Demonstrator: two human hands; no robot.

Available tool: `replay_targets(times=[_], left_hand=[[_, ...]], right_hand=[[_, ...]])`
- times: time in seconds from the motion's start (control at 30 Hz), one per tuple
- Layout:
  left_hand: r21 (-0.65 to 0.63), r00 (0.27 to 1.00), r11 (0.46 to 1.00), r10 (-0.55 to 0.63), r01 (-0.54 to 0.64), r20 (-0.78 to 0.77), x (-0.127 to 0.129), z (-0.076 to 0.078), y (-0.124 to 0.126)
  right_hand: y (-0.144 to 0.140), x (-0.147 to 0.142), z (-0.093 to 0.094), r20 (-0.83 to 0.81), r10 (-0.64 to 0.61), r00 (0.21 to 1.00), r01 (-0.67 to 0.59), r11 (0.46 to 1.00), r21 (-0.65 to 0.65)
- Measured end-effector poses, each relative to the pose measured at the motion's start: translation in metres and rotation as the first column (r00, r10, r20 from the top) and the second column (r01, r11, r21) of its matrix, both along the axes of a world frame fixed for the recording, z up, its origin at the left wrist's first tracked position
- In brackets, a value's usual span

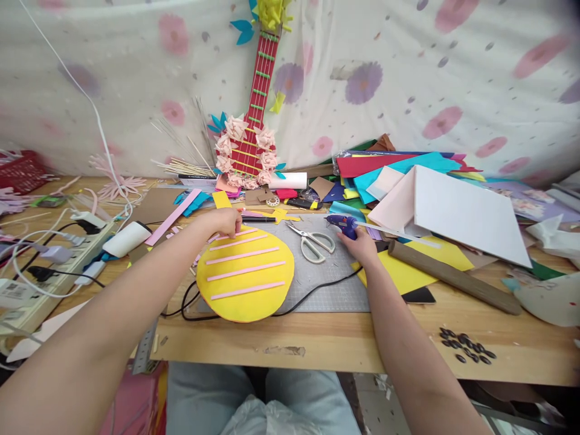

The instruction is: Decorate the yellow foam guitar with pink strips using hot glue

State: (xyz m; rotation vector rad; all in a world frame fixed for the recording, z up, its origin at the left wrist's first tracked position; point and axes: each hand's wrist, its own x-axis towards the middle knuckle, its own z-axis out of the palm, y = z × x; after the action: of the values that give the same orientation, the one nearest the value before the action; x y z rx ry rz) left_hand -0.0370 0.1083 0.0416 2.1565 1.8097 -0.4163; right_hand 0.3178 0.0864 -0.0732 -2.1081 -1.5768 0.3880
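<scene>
Cluttered with coloured paper, the wooden tabletop (344,341) carries a yellow disc (245,275). Left hand (225,221) fingers pinch a pink strip (235,233) at the disc's far edge, steadying it. Right of the disc, right hand (360,244) fingers wrap a blue glue gun (343,225), its nozzle aimed toward the disc.

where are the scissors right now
In the head view the scissors lie on the grey cutting mat, mid-table, between the yellow disc and the right hand holding the glue gun.
</scene>
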Motion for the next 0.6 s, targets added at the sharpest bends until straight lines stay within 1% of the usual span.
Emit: replay_targets(times=[0.1,0.17,0.33,0.4,0.5,0.57,0.6], left_hand=[[-0.005,1.000,1.000,-0.022,0.022,-0.019,-0.002,-0.001,0.002],[-0.008,0.999,0.999,-0.033,0.033,-0.025,-0.003,-0.002,0.003],[0.023,0.999,0.999,-0.045,0.045,0.000,-0.008,-0.003,0.001],[0.026,0.999,0.999,-0.040,0.040,0.017,-0.009,-0.003,-0.001],[0.020,0.998,0.999,-0.044,0.043,0.039,-0.009,-0.002,-0.004],[0.020,0.999,0.999,-0.038,0.038,0.033,-0.008,-0.002,-0.006],[0.027,0.999,0.999,-0.031,0.030,0.025,-0.008,-0.001,-0.007]], right_hand=[[-0.001,-0.001,-0.005,-0.033,-0.011,0.999,0.014,0.997,0.079],[-0.003,-0.002,-0.005,-0.081,-0.016,0.997,0.027,0.990,0.139],[-0.009,-0.007,0.000,-0.304,-0.014,0.953,0.105,0.953,0.285],[-0.011,-0.008,-0.001,-0.359,-0.009,0.933,0.123,0.947,0.296],[-0.012,-0.009,-0.004,-0.370,0.004,0.929,0.116,0.946,0.302],[-0.012,-0.010,-0.006,-0.386,0.021,0.922,0.110,0.943,0.314],[-0.012,-0.010,-0.006,-0.421,0.035,0.907,0.108,0.944,0.312]])
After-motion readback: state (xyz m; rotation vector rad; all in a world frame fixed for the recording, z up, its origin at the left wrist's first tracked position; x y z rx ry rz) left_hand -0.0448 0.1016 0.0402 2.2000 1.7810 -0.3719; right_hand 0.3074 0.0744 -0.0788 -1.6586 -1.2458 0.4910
